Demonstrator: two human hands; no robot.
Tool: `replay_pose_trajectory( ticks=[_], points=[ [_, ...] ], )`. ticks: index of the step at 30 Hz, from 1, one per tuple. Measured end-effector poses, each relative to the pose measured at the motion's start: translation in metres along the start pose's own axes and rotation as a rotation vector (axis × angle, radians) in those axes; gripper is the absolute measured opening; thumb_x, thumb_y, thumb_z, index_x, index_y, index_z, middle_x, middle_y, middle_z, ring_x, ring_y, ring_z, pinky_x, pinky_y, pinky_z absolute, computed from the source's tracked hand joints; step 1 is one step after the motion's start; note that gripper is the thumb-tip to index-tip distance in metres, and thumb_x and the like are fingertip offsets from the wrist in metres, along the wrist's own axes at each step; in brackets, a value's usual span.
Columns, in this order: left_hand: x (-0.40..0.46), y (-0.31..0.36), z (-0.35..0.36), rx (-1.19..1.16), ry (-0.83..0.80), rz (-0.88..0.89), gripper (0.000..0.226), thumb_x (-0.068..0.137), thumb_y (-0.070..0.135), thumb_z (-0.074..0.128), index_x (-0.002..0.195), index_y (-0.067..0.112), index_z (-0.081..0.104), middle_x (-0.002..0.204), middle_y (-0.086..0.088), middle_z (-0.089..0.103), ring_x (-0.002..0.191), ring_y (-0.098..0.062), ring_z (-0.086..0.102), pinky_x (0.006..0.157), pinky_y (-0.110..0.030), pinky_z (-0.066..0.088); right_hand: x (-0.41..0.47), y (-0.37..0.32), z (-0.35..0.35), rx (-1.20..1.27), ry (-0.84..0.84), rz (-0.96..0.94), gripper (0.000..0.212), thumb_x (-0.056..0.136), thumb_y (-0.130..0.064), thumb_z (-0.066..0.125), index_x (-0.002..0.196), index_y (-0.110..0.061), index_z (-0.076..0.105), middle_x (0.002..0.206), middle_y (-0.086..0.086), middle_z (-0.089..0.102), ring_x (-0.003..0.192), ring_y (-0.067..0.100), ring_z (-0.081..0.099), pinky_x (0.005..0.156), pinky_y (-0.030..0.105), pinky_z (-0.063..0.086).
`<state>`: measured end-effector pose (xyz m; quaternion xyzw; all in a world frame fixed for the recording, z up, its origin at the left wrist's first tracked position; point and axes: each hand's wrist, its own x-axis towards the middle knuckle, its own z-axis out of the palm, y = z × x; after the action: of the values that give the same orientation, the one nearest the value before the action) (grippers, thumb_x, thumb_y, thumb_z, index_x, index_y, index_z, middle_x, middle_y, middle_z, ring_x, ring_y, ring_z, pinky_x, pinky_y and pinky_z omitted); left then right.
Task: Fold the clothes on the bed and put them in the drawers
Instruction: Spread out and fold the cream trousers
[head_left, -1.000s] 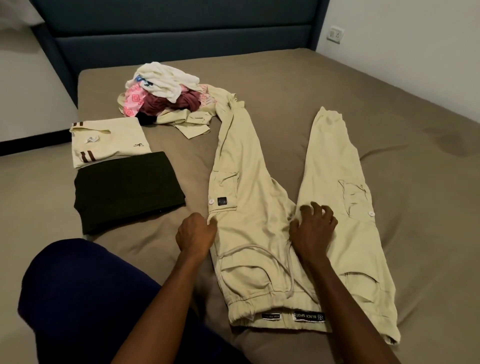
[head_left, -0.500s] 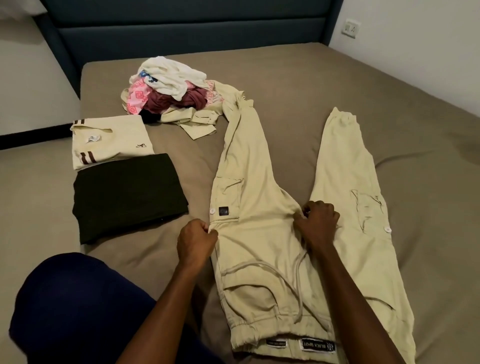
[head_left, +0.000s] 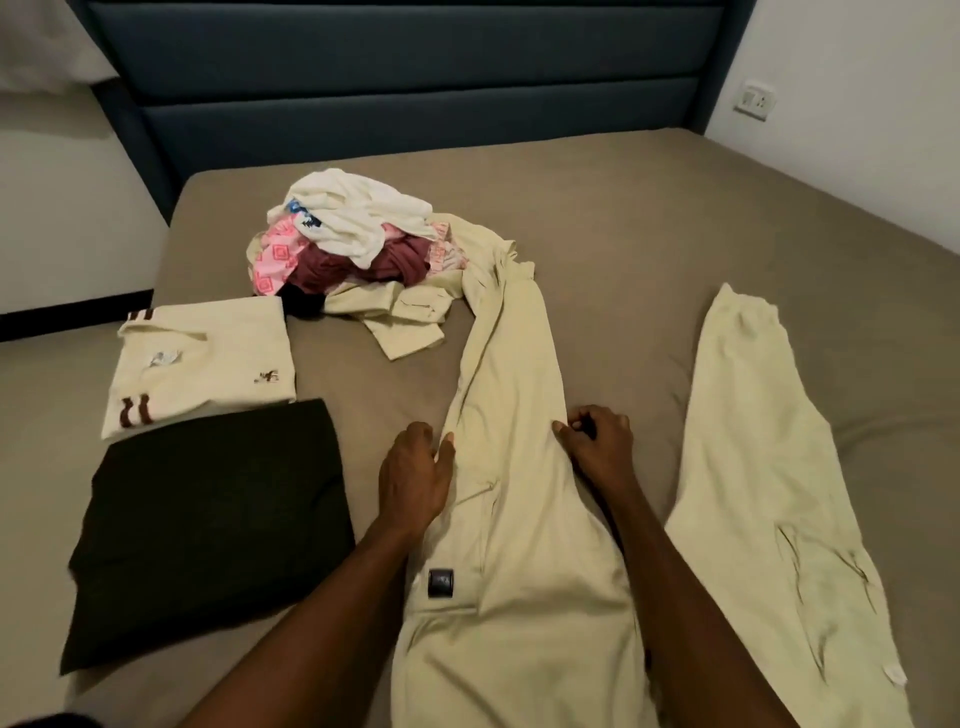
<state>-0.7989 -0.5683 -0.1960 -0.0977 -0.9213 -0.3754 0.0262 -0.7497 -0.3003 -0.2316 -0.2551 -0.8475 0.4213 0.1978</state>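
Both hands moved up trouser leg (head_left: 511, 441); left (head_left: 413, 475) flat, right (head_left: 597, 441) pinching edge.

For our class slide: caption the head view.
Both hands, left hand and right hand, on trousers on a bed.
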Motion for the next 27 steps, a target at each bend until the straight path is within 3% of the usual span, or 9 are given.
replay_pose_trajectory(
  ticks=[3,6,10,13,17,19,21,24,27],
  points=[
    [0.07,0.017,0.031,-0.071,-0.036,-0.012,0.038,0.094,0.038,0.07,0.113,0.006,0.064,0.105,-0.012,0.07,0.097,-0.03,0.066,0.079,-0.032,0.047,0.052,-0.002,0.023,0.113,0.052,0.041,0.039,0.073,-0.058,0.073,0.1,-0.029,0.073,0.086,-0.014,0.065,0.101,0.018,0.054,0.094,0.044,0.048],
    [0.129,0.037,0.061,-0.001,-0.122,0.028,0.043,0.089,0.035,0.073,0.116,0.004,0.059,0.111,-0.014,0.068,0.104,-0.033,0.065,0.087,-0.037,0.049,0.088,-0.006,0.041,0.016,0.076,-0.053,0.046,0.074,-0.061,0.069,0.107,-0.029,0.074,0.09,-0.016,0.063,0.103,0.015,0.049,0.096,0.043,0.041],
    [0.219,0.069,0.097,0.087,-0.141,-0.017,0.038,0.09,0.028,0.068,0.112,-0.002,0.06,0.113,-0.018,0.067,0.108,-0.037,0.064,0.083,-0.036,0.048,0.146,0.005,0.061,0.115,0.101,-0.095,0.047,0.08,-0.063,0.064,0.109,-0.028,0.073,0.088,-0.015,0.064,0.099,0.014,0.051,0.087,0.048,0.05],
    [0.282,0.092,0.122,0.009,-0.184,0.006,0.022,0.095,0.019,0.06,0.093,-0.003,0.061,0.101,-0.023,0.067,0.1,-0.039,0.063,0.072,-0.035,0.038,0.162,0.013,0.067,0.185,0.14,-0.102,0.032,0.081,-0.055,0.065,0.102,-0.031,0.073,0.083,-0.017,0.065,0.095,0.012,0.058,0.078,0.044,0.055],
    [0.32,0.113,0.138,-0.501,-0.341,-0.172,0.025,0.096,0.01,0.052,0.072,0.01,0.059,0.068,-0.001,0.061,0.077,-0.024,0.061,0.059,-0.028,0.038,0.16,0.02,0.066,0.326,0.128,-0.081,0.022,0.078,-0.037,0.067,0.098,-0.035,0.073,0.092,-0.011,0.065,0.084,0.012,0.064,0.079,0.039,0.057],
    [0.323,0.117,0.138,-0.928,-0.485,-0.355,0.017,0.09,0.01,0.053,0.084,0.006,0.068,0.073,-0.006,0.071,0.073,-0.024,0.068,0.071,-0.028,0.052,0.162,0.021,0.065,0.453,0.1,-0.048,0.016,0.081,-0.026,0.066,0.096,-0.029,0.07,0.093,0.0,0.067,0.081,0.016,0.064,0.076,0.04,0.055],
    [0.327,0.113,0.138,-1.234,-0.558,-0.415,0.033,0.077,0.016,0.051,0.096,-0.002,0.071,0.089,-0.018,0.073,0.083,-0.031,0.072,0.086,-0.035,0.057,0.163,0.019,0.06,0.601,0.083,-0.029,0.016,0.086,-0.021,0.066,0.102,-0.02,0.064,0.091,0.003,0.069,0.085,0.026,0.066,0.078,0.046,0.053],
    [0.338,0.103,0.138,-1.387,-0.574,-0.403,0.044,0.079,0.016,0.037,0.071,0.0,0.078,0.074,-0.014,0.074,0.067,-0.027,0.074,0.061,-0.026,0.06,0.162,0.013,0.051,0.777,0.005,0.009,0.033,0.094,-0.021,0.068,0.126,-0.02,0.057,0.097,0.009,0.075,0.09,0.033,0.07,0.079,0.047,0.054],
    [0.347,0.097,0.138,-1.481,-0.581,-0.358,0.056,0.103,0.026,0.035,0.071,0.007,0.078,0.074,-0.009,0.075,0.068,-0.021,0.074,0.064,-0.025,0.06,0.163,0.007,0.05,0.737,-0.094,-0.015,0.046,0.093,-0.022,0.073,0.133,-0.025,0.052,0.101,0.008,0.077,0.093,0.036,0.07,0.084,0.048,0.053]
  ],
)
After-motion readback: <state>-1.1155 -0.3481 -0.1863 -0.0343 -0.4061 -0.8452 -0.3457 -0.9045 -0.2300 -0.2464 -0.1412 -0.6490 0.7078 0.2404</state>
